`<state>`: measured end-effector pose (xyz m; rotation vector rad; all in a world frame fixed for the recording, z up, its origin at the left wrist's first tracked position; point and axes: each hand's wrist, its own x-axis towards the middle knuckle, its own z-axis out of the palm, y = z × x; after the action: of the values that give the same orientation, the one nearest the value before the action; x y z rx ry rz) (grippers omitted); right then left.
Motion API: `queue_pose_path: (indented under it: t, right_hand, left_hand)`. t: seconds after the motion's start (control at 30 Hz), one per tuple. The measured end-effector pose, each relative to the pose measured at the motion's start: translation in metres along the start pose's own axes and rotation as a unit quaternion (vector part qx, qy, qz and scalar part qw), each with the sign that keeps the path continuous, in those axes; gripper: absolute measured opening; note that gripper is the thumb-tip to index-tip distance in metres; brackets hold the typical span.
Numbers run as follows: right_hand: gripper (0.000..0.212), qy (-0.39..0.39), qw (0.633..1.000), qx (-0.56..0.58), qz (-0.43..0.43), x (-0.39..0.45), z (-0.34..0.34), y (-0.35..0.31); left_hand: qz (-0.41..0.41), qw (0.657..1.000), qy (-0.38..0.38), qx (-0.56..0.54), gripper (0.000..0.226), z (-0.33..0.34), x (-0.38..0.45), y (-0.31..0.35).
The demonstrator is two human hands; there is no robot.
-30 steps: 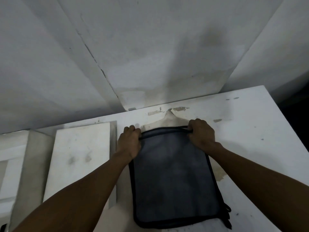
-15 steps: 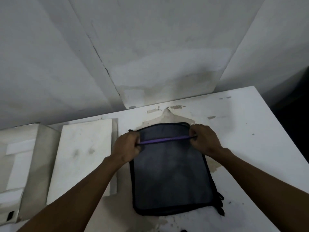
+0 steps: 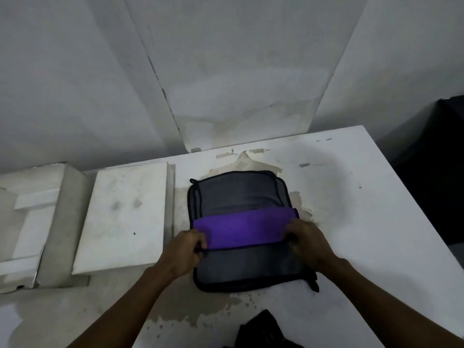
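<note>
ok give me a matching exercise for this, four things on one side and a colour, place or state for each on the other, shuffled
Things:
1 turned-over flap
2 flat white slab
3 black object
4 right hand

Descriptions:
a at the bottom edge of the view
b purple
c left of the cloth, on the table
d pinching the cloth's right side

Pairs: 1-b, 2-c, 3-a, 4-d

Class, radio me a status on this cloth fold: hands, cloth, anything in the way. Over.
Left hand, right hand pinching cloth by trimmed edge. Flap folded back, purple underside up. White box apart at left; path clear.
</note>
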<state>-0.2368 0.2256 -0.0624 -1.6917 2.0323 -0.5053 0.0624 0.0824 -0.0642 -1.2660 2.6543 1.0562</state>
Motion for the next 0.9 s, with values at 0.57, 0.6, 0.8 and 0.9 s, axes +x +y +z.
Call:
queue_pose_path:
  t: [0.57, 0.6, 0.8, 0.9]
  right_hand:
    - [0.024, -0.006, 0.999, -0.034, -0.021, -0.063, 0.034, 0.008]
    - [0.025, -0.016, 0.999, -0.038, -0.021, -0.063, 0.034, 0.008]
    - [0.020, -0.002, 0.996, 0.080, 0.042, -0.052, 0.028, 0.007]
    - [0.013, 0.130, 0.978, 0.106, 0.126, -0.035, 0.020, 0.002]
  left_hand:
    - [0.029, 0.998, -0.043, 0.047, 0.022, 0.042, -0.049, -0.001]
    - [0.027, 0.997, -0.054, 0.052, 0.022, 0.042, -0.049, 0.000]
    - [-0.017, 0.997, -0.065, 0.031, 0.024, 0.029, -0.039, 0.007]
    - [-0.008, 0.999, 0.034, 0.008, 0.022, 0.019, -0.024, 0.008]
